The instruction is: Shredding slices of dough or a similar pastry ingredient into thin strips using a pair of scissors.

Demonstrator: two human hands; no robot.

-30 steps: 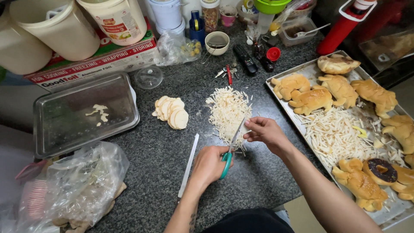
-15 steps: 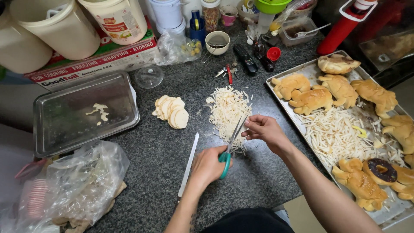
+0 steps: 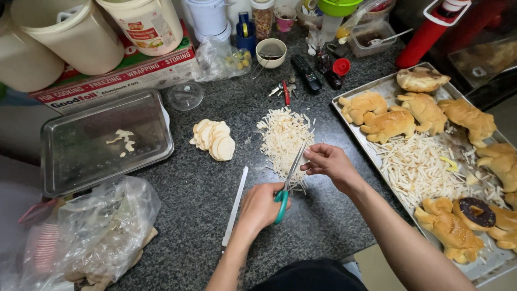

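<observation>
My left hand (image 3: 259,206) grips green-handled scissors (image 3: 290,179), blades pointing up toward a pile of pale thin strips (image 3: 284,138) on the dark granite counter. My right hand (image 3: 329,161) is pinched on a small pale piece right at the blade tips, over the near edge of the pile. A stack of round pale slices (image 3: 215,139) lies to the left of the pile. A white knife (image 3: 236,206) rests on the counter beside my left wrist.
A baking tray (image 3: 371,152) at right holds bread rolls, a chocolate doughnut (image 3: 476,211) and more strips. A metal pan (image 3: 102,141) sits at left, a crumpled plastic bag (image 3: 102,231) below it. Tubs, a foil box, jars and a cup (image 3: 271,52) line the back.
Almost nothing differs. Both hands stay at the near edge of the strip pile with the scissors; my right hand's fingers shift slightly at the blades.
</observation>
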